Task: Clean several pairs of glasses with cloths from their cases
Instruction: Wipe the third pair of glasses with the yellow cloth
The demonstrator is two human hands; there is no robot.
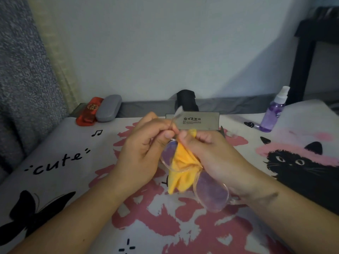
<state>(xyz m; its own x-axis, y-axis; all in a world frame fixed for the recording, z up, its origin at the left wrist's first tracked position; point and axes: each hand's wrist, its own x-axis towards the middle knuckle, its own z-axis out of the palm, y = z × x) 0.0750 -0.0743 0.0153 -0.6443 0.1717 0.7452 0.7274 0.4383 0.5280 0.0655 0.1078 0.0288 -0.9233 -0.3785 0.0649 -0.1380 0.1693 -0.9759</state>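
Note:
A pair of clear, pinkish-framed glasses [211,191] is held over the patterned table cover, lenses facing up toward me. My left hand [145,154] pinches the glasses by one temple arm near its hinge. My right hand [211,154] pinches a yellow cloth [180,171] against the same temple, and the cloth hangs down between the two lenses. An open grey glasses case [198,121] with printed text lies just behind my hands.
A red case [88,114] and a grey case [108,110] lie at the back left. A purple spray bottle [273,112] stands at the back right. A black object [187,99] sits behind the open case. The cover [64,158] shows cat prints.

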